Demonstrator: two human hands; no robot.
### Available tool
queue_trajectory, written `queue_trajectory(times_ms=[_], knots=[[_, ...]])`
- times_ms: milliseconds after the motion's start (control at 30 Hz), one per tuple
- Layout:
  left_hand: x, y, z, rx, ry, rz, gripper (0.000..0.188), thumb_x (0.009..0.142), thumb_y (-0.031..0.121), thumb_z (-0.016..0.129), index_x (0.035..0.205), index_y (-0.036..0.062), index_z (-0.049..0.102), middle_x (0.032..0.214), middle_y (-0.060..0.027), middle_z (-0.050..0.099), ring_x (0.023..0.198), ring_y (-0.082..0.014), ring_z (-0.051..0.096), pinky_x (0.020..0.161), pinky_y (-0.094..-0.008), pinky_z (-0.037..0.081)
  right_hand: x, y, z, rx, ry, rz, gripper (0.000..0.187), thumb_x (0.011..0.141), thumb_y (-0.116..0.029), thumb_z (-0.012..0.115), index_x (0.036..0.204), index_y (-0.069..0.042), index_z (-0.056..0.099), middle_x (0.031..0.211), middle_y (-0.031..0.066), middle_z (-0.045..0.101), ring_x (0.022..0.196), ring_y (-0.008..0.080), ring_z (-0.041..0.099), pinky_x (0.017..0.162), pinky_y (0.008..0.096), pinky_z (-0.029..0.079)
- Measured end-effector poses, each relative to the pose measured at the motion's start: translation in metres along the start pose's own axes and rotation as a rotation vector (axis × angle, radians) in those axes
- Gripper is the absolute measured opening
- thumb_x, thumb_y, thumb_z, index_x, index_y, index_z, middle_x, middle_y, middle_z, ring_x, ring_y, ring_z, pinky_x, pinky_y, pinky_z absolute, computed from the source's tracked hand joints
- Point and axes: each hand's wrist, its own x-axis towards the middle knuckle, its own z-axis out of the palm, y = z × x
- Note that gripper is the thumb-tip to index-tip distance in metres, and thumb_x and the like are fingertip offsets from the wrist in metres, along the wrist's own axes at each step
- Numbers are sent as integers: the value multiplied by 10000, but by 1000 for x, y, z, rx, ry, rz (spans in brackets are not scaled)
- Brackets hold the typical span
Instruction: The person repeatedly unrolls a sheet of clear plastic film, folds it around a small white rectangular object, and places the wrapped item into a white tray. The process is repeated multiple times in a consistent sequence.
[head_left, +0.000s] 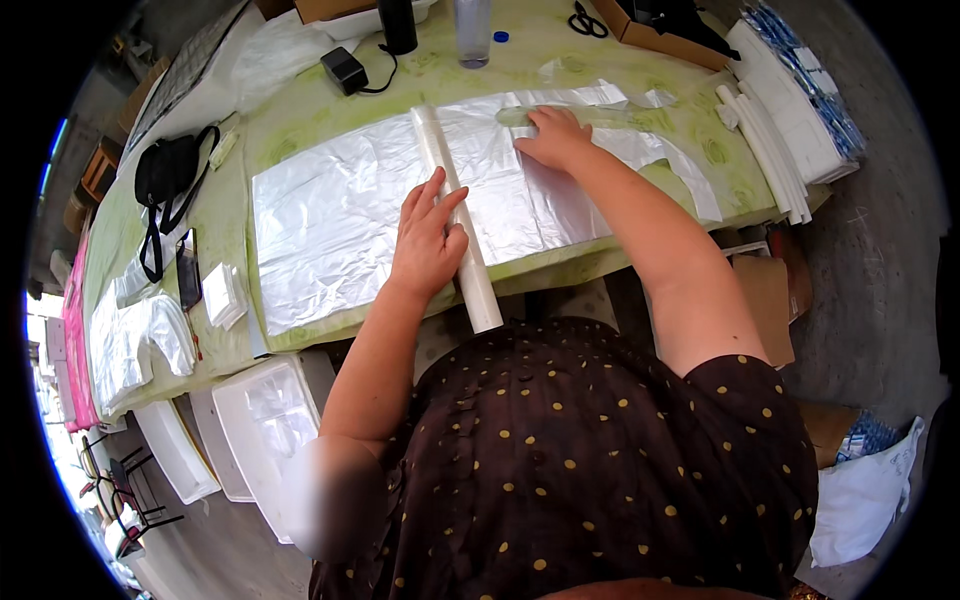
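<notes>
A flat white, translucent plastic sheet (pixel 330 210) is spread wrinkled across the table. Over it lies a long pale roll (pixel 477 280), slanting so that its near end juts past the table edge toward me. My left hand (pixel 430 238) rests against the roll's middle with its fingers spread, not wrapped round it. Farther right, my right hand (pixel 556 138) reaches to the far side of the sheet, touching the plastic with fingers stretched out and thumb apart. Green cloth shows through a gap beside those fingertips.
A green patterned cloth (pixel 290 122) covers the table. At left lie a black pouch (pixel 166 168), a phone (pixel 188 270) and white bags (pixel 150 340). A power adapter (pixel 345 70), a clear bottle (pixel 473 35) and scissors (pixel 587 20) are at the back; white rolls (pixel 770 150) at right.
</notes>
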Motion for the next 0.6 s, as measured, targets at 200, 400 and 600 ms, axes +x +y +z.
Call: queue_trajectory(times_ms=[200,400,600], knots=[[-3,-11,3,63,-2,64,463,840,178,573,1288,84,638,1490,-179,470,1378,-406,390,1156,-478,323,-53,-74,27,410,189,-807,615,849,-360,633,1399,-103,536,1456,89,524,1393,348,404,1140,561,289],[-40,-12,-10,242,-55,56,409,862,161,626,1264,89,637,1349,-140,583,1311,-378,471,1118,-483,355,-133,-112,23,315,47,-896,489,876,-309,662,1311,-90,616,1445,118,532,1395,403,387,1141,591,251],[-80,3,-55,-94,270,89,320,795,-40,594,1090,53,678,1158,-126,670,1118,-331,614,972,-410,484,-177,-77,44,598,229,-862,380,830,-237,710,1192,-127,681,1359,131,563,1318,420,436,1095,595,303]])
